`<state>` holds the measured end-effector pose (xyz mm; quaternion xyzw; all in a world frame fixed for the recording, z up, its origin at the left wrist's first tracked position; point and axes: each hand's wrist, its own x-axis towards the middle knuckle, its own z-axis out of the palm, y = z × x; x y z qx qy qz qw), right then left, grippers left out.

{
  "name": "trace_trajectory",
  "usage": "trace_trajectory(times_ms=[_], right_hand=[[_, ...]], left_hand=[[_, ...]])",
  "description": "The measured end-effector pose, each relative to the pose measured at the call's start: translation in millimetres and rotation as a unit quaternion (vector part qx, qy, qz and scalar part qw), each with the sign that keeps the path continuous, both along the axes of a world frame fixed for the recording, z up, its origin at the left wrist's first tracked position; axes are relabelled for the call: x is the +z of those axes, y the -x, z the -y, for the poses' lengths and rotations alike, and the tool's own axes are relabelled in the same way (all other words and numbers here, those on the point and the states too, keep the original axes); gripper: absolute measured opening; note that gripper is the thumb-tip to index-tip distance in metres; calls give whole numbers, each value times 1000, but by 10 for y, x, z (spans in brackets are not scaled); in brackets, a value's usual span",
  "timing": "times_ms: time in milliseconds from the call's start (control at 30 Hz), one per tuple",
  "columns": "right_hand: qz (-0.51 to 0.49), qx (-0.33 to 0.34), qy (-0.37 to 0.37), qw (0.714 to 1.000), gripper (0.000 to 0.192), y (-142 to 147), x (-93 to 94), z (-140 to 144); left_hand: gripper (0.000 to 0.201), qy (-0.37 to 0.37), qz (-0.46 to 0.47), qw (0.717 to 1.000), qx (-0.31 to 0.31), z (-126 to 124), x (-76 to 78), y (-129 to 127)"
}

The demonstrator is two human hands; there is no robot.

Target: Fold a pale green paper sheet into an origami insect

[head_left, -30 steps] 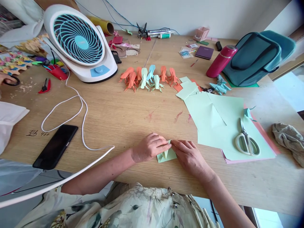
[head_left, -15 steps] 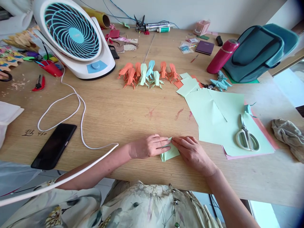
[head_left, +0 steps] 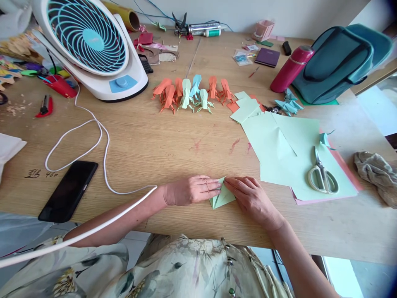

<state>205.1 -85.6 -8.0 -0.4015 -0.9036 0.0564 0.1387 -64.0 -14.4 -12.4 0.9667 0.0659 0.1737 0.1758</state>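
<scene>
A small folded piece of light green paper lies flat on the wooden table near its front edge. My left hand presses on its left side with the fingertips. My right hand presses on its right side, fingers meeting the left hand's at the paper's top point. Both hands pinch and hold the fold down.
Light green sheets with scissors lie to the right. A row of folded paper figures stands mid-table. A fan, white cable and black phone are on the left. A red bottle, teal bag and cloth sit right.
The folded green paper has turned a little under my fingers, and the view has shifted slightly. My hands stay on the paper in the same place.
</scene>
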Motion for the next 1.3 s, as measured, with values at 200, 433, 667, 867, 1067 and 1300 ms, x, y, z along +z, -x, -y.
trace_trajectory(times_ms=[200,433,667,867,1067,1300], right_hand=[[10,9,-7,1000,43,-12,2,28],[53,6,-4,999,42,1,34,147],[40,-35,6,999,37,200,138,234],[4,-82,-60,995,31,363,70,376],[-44,-153,-68,985,24,498,-9,444],[-39,-171,-65,982,29,528,-58,469]], left_hand=[[44,-3,-46,999,-7,50,14,57],[42,-38,-47,998,1,106,1,80],[39,-66,-31,997,8,144,-18,73],[35,-103,-10,995,12,156,-43,57],[34,-104,-2,994,14,154,-16,37],[36,-65,18,997,28,156,-31,19]])
